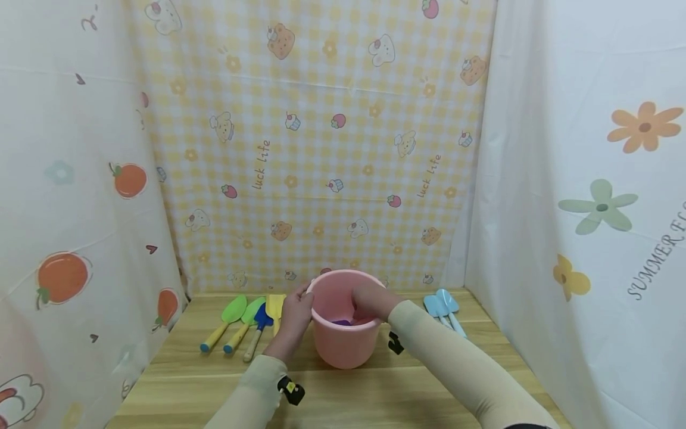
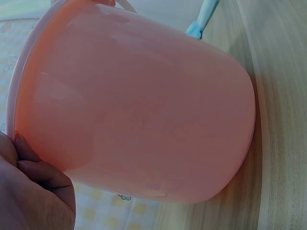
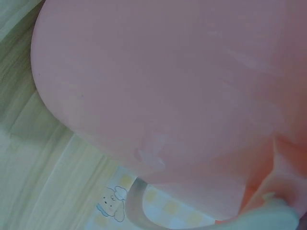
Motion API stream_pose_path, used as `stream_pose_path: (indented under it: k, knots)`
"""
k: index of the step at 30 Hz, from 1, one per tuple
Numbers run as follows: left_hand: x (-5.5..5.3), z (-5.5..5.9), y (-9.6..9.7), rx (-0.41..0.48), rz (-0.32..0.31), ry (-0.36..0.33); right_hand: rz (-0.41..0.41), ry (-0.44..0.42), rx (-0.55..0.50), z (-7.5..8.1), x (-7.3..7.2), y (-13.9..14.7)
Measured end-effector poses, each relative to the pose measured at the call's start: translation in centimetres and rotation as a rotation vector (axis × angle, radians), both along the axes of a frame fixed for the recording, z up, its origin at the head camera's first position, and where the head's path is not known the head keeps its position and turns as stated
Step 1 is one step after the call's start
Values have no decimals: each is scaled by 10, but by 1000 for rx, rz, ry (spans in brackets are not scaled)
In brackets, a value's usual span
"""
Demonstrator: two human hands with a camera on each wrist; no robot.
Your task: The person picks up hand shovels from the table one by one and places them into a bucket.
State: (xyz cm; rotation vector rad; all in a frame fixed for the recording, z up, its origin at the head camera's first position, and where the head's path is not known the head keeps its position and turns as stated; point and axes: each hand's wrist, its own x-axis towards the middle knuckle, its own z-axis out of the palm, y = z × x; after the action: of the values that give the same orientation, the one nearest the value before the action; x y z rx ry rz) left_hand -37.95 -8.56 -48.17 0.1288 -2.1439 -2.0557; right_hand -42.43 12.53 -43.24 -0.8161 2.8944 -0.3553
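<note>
A pink bucket (image 1: pixel 345 345) stands upright on the wooden table, in front of me. My left hand (image 1: pixel 295 314) grips its rim on the left side; in the left wrist view the thumb and fingers (image 2: pixel 45 175) bend over the edge. Over the right side of the rim, my right hand (image 1: pixel 372 299) reaches down into the bucket. Its fingertips are hidden inside, so I cannot tell whether they hold anything. Something purple (image 1: pixel 340 323) shows low inside the bucket, just above the near rim. The right wrist view shows mostly the bucket's outer wall and its pale handle (image 3: pixel 136 203).
Left of the bucket lie two green toy shovels (image 1: pixel 233 308), a blue shovel (image 1: pixel 262 316) and a yellow shovel (image 1: pixel 275 305). Two light blue shovels (image 1: pixel 448 301) lie at the right. Patterned curtains (image 1: pixel 321 149) enclose the table (image 1: pixel 177 381) at the back and sides.
</note>
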Motion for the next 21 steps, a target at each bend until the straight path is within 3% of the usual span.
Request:
stream_pose_path:
  k: [3,5,7,9,11,14,21]
  knots:
    - [0,0,0,-1,-1,1,-9,-70,-97,2,3,2]
    - [-1,0,-1,-2,-2,2,-20,-157,-228,3,4,5]
    - [-1,0,-1,-2,-2,2,-18,-181,-309,6,4,8]
    - [-1,0,-1,-2,-2,2,7,-117,-328,9,2,10]
    - [-1,-1,-2,-1,-6,4,31,1,-299,11,0,13]
    - [-2,-2,-2,3,-9,3,7,164,-299,18,0,18]
    - [-2,-3,-2,-2,-12,14,-150,272,-529,23,1,58]
